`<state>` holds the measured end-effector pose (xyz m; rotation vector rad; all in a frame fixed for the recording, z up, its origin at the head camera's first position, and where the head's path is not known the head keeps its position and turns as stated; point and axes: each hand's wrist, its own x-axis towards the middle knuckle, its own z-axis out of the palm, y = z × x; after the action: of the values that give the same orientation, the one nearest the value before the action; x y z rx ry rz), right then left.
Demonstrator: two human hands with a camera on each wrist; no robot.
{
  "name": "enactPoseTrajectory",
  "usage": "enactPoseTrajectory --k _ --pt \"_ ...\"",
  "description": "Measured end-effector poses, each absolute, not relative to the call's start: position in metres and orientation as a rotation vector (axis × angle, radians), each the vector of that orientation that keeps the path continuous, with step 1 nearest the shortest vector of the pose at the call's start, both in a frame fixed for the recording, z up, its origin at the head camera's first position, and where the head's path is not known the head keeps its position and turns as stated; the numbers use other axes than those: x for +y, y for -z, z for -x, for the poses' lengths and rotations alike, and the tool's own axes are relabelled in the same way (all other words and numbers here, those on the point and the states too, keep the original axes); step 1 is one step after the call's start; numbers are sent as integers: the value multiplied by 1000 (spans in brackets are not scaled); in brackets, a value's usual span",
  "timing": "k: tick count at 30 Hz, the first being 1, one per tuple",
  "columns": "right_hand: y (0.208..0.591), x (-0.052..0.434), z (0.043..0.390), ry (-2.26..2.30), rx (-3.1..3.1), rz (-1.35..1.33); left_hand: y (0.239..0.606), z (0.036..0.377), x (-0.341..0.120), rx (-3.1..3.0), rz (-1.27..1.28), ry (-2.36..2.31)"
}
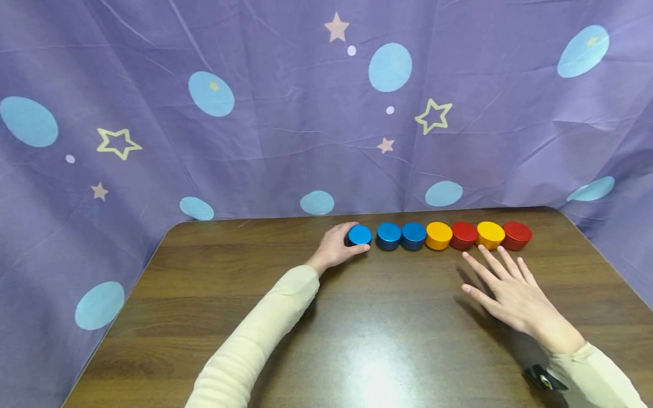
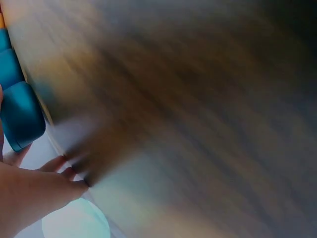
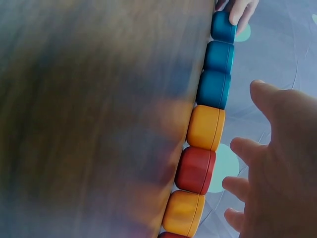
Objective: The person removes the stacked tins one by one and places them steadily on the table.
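Small round tins stand in a row near the table's far edge. My left hand (image 1: 336, 247) holds the leftmost blue tin (image 1: 360, 234) between thumb and fingers, a slight gap from its neighbour. To its right come a second blue tin (image 1: 389, 236) and a third blue tin (image 1: 413, 236), then a yellow tin (image 1: 438, 236), a red tin (image 1: 463, 236), another yellow tin (image 1: 490, 235) and another red tin (image 1: 517, 235). Over the table in front of the right end, my right hand (image 1: 515, 297) is spread with straight fingers, gripping nothing; whether a fingertip touches the yellow tin, I cannot tell.
The brown wooden table (image 1: 229, 317) ends just behind the row. Beyond it hangs a purple curtain (image 1: 275, 113) with stars and blue dots. A small dark object (image 1: 545, 378) is at the right sleeve's cuff.
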<state>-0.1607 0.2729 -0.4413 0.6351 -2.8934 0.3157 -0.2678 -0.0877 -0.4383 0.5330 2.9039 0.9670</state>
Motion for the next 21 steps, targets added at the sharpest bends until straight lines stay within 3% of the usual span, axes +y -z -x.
enactPoseTrajectory --k 21 --pt "440 268 157 -334 -2895 -627 432 265 -78 2893 -371 -743"
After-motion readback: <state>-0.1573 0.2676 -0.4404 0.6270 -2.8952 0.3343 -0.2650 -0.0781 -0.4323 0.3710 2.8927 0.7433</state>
